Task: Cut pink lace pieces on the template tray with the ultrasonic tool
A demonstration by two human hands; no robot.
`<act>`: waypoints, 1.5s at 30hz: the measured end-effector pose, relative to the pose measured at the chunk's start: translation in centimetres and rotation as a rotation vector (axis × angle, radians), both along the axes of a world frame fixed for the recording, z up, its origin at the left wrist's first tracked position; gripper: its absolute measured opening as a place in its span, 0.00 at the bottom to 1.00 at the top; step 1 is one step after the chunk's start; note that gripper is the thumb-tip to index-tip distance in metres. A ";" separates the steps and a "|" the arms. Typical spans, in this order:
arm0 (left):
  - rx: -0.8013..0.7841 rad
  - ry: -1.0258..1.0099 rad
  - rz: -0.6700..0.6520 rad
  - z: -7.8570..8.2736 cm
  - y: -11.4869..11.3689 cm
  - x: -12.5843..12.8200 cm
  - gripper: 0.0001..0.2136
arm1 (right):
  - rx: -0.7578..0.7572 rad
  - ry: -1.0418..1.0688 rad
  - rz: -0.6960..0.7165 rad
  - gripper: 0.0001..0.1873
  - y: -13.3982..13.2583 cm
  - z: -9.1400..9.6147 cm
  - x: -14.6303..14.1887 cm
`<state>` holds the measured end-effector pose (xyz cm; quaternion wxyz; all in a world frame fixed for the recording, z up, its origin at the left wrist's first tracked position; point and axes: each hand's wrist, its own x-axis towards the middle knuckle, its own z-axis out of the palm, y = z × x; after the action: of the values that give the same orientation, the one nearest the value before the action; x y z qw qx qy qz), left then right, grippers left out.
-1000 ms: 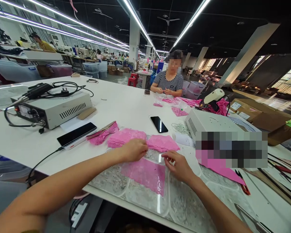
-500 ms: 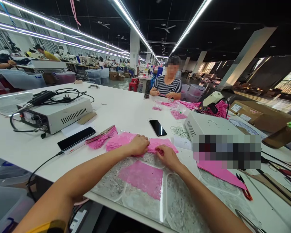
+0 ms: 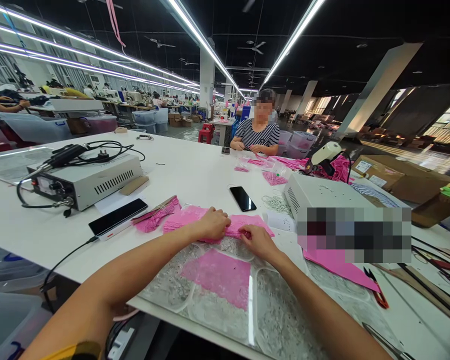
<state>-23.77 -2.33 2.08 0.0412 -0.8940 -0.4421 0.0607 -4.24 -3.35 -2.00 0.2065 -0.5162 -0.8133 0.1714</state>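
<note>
A layered stack of pink fabric pieces [image 3: 185, 219] lies at the far edge of the clear mat. My left hand [image 3: 214, 224] rests over its middle, fingers curled down onto the cloth. On the right part of the pink fabric [image 3: 255, 223], my right hand [image 3: 258, 241] pinches the near edge between thumb and fingers. Nearer to me, a single pink fabric piece [image 3: 225, 277] with a wavy edge lies flat on the clear mat [image 3: 285, 310]. A tied pink bundle [image 3: 159, 215] sits left of the stack.
Grey machine boxes stand left [image 3: 97, 177] and right [image 3: 315, 192]. Phones lie beyond the stack [image 3: 242, 198] and to its left [image 3: 118, 216]. Red-handled snips [image 3: 378, 292] rest at right. Across the table sits a person in a striped shirt [image 3: 258, 136].
Both hands keep almost the same place and grip on the pink fabric. The view has shifted slightly; across the table, the person's hands have moved a little.
</note>
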 end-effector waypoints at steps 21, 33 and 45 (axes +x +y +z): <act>-0.062 -0.130 0.032 0.9 1.2 -0.2 0.13 | 0.038 -0.013 -0.017 0.11 0.2 1.1 -0.2; 0.089 -0.388 0.254 0.2 -0.4 2.7 0.12 | 0.097 0.194 -0.182 0.06 3.4 2.7 -1.9; 0.116 -0.345 0.365 -0.9 0.6 11.6 0.15 | 0.226 0.570 -0.497 0.15 1.9 6.9 5.1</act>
<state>-12.18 -1.73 1.20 0.0048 -0.7925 -0.5995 -0.1115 0.85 -1.41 4.92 0.5149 -0.6029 -0.5875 0.1620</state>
